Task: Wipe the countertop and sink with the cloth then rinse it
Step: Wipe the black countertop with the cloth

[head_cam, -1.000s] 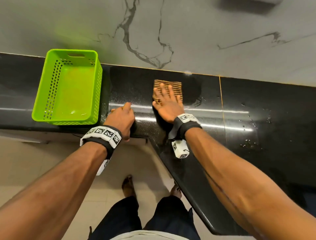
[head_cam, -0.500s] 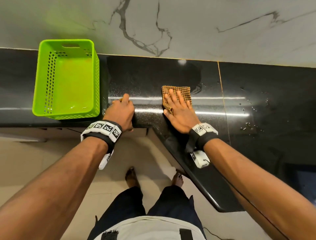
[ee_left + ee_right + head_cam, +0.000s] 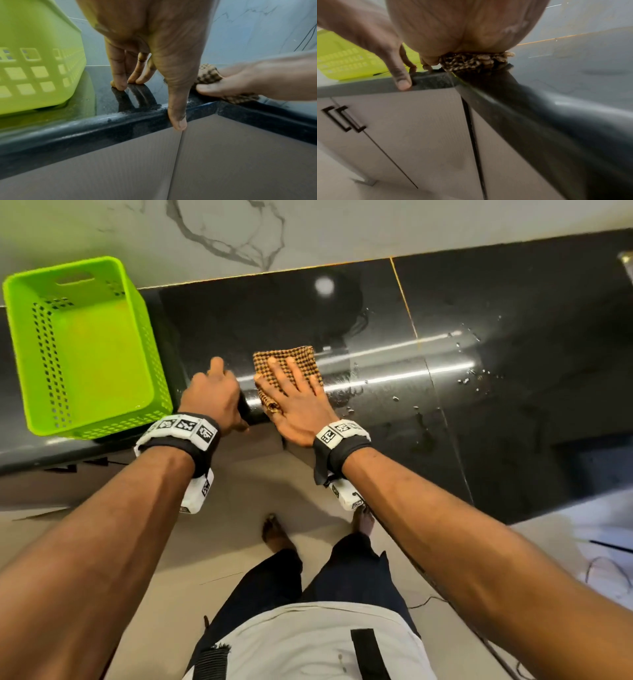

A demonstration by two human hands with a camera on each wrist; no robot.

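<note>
A brown checked cloth point(image 3: 287, 361) lies on the wet black countertop point(image 3: 513, 364), close to the inner corner of its front edge. My right hand point(image 3: 294, 395) presses flat on the cloth with its fingers spread and straight. In the right wrist view the cloth point(image 3: 476, 62) bunches under the palm at the edge. My left hand point(image 3: 214, 395) rests just left of the cloth. Its fingertips point(image 3: 120, 83) touch the counter and its thumb hangs over the front edge. It holds nothing. The sink is not in view.
A lime green plastic basket point(image 3: 85, 347) stands on the counter to the left of my left hand. Water drops point(image 3: 469, 378) lie on the counter at the right. The marble wall point(image 3: 308, 231) runs behind. Grey cabinet doors with black handles point(image 3: 344, 119) are below the edge.
My right hand has drawn the cloth from near the back wall towards the front edge and leftwards, next to my left hand. The left hand has stayed at the edge.
</note>
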